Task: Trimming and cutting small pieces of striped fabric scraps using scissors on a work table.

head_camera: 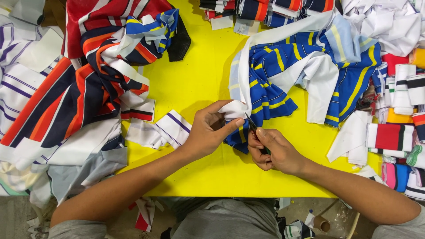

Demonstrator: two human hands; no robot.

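Left hand: the left hand (208,130) rested near the middle of the yellow bench (199,84), its fingers (230,126) pinched together on a white edge of the blue striped garment (283,75).
Right hand: the right hand (272,152) lay just beside the left, its fingers curled shut around a small thread snipper (252,125), whose dark tip showed above the knuckles (the handle was hidden in the palm).
Snipper tip: it pointed up and to the left, meeting the cloth just below the left thumb.
Blue striped garment: blue with yellow stripes and white panels, it lay rumpled on the bench from the hands up toward the far right, its lower corner held between both hands.
Loose pieces: a few white cloth pieces with purple lines (161,130) lay flat on the bench just left of the left wrist.
Left pile: a heap of navy, orange and white striped garments (75,88) covered the left end of the bench, well apart from the hands.
Right side: folded rib-knit strips in red, white, black and pink (396,132) were stacked along the right edge.
Far edge: more folded striped pieces (261,11) sat at the top of the bench.
Far right corner: a mound of white cloth (389,22) lay bunched there.
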